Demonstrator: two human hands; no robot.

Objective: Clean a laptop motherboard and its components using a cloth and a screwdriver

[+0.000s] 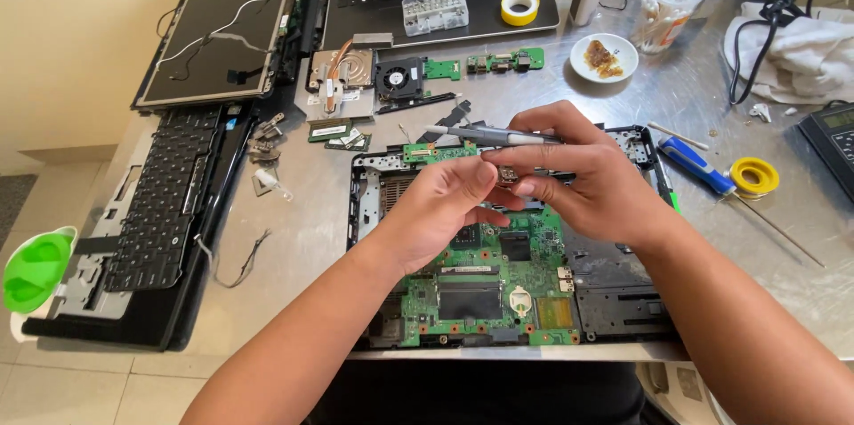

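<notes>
Two hands meet at frame center above one green circuit board [498, 274] in an open laptop base [623, 300] at the table's near edge. The right hand [578, 172] grips one gray screwdriver [485, 133]; both hands pinch one small metal part [509, 178], left hand [440, 207] fingers closed on it. Two yellow tape rolls [520, 7] lie upper center and right; bare tabletop [311, 229] shows left of the base.

left hand [445, 212]: fingers curled, pinching | right hand [578, 172]: fingers bent, gripping | hands touching
</notes>
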